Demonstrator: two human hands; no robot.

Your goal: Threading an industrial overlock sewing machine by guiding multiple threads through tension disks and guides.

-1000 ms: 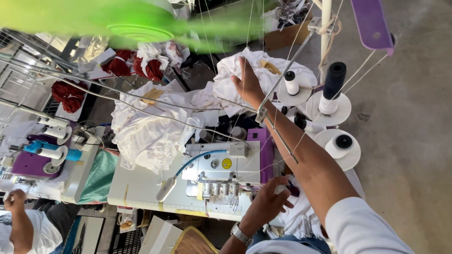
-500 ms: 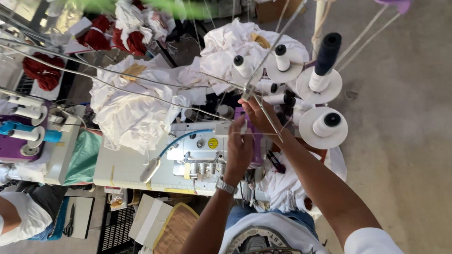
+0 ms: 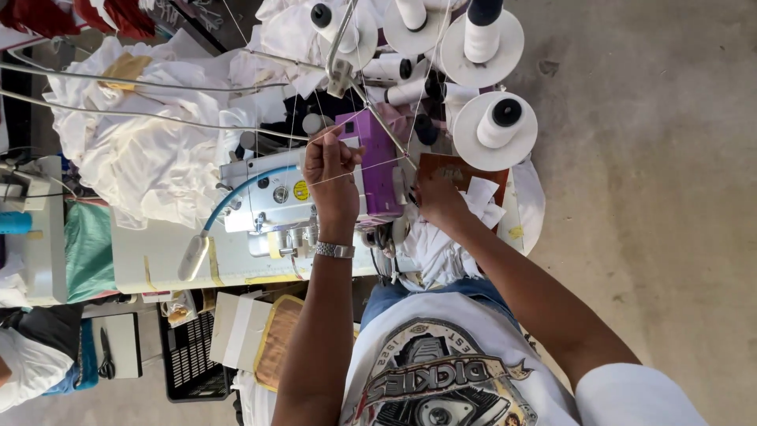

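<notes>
My right hand (image 3: 439,199) has dropped from the threads to the white cloth scraps (image 3: 481,207).
Left hand (image 3: 331,170) pinches thin thread (image 3: 378,164) above the overlock sewing machine (image 3: 272,209); right fingers hidden, grip unclear.

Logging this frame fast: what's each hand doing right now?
Left hand: fingers pinched shut on a thin thread above the sewing machine.
Right hand: resting by the machine's purple end; grip cannot be told.
</notes>
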